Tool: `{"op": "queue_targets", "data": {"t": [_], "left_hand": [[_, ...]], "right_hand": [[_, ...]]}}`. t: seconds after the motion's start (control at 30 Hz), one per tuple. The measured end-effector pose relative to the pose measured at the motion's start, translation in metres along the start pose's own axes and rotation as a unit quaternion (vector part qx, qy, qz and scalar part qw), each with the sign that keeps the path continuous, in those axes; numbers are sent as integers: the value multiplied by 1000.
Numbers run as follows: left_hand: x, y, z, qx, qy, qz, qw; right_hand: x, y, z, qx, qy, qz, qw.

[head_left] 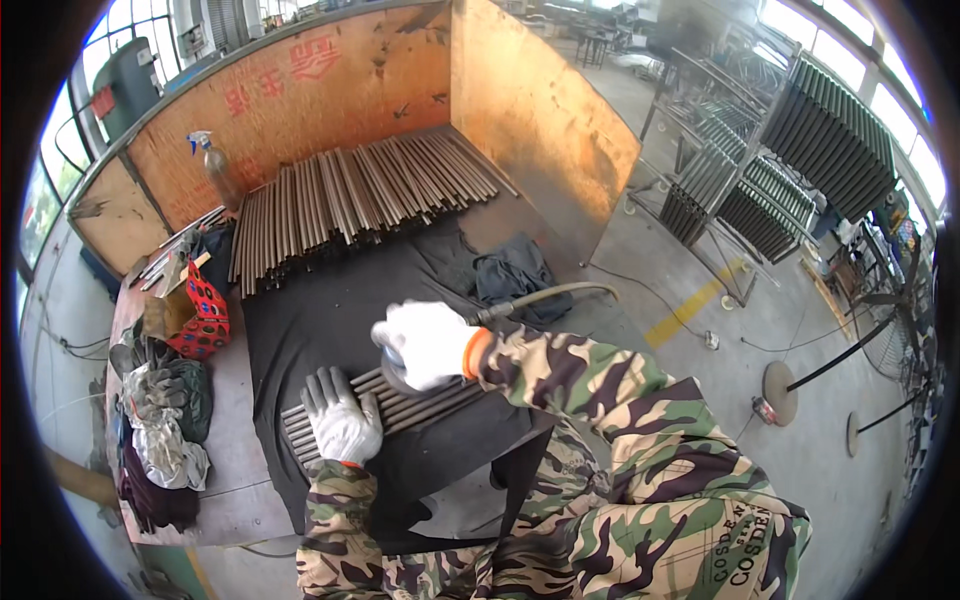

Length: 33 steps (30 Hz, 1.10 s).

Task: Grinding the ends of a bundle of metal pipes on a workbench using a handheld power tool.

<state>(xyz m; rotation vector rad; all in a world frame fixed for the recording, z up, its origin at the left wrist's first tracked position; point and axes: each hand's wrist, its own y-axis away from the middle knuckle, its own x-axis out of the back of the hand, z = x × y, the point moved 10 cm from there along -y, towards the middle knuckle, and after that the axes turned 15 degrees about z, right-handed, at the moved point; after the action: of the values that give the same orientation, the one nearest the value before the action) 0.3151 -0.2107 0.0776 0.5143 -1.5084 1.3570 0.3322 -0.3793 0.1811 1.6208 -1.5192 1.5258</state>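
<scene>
fingers flat, thumb spread, the grey-and-white-gloved left hand [343,420] likely steadies slim dark metal rods [430,407]; white-gloved right hand [425,342] covers a dark round tool [397,377], finger pose i can't tell.

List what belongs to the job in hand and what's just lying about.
In the work, apparently:
thin grey metal rods under left hand
dark round tool under right hand
black cloth sheet beneath those rods
probably the stacked brown metal rods

Lying about, seemingly:
clear spray bottle with blue trigger
crumpled dark grey cloth
</scene>
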Motion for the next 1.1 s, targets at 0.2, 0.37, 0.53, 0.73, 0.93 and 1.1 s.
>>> {"op": "queue_targets", "data": {"t": [0.2,0.37,0.53,0.73,0.93,1.1], "left_hand": [[9,-10,5,6,-2,-11,1000],[2,-5,-2,-4,-2,36,999],[0,-16,-3,11,6,17,1000],[-4,-11,-9,20,1,-1,1000],[28,-7,2,26,-8,5,1000],[6,-24,8,10,1,35,999]], "right_hand": [[5,-14,5,-3,-4,12,1000],[4,-8,-2,12,-20,35,999],[-5,-7,3,17,-1,5,1000],[-2,-11,7,-7,12,7,1000],[20,-8,-13,47,3,29,998],[9,-19,22,-10,43,-3,999]]}}
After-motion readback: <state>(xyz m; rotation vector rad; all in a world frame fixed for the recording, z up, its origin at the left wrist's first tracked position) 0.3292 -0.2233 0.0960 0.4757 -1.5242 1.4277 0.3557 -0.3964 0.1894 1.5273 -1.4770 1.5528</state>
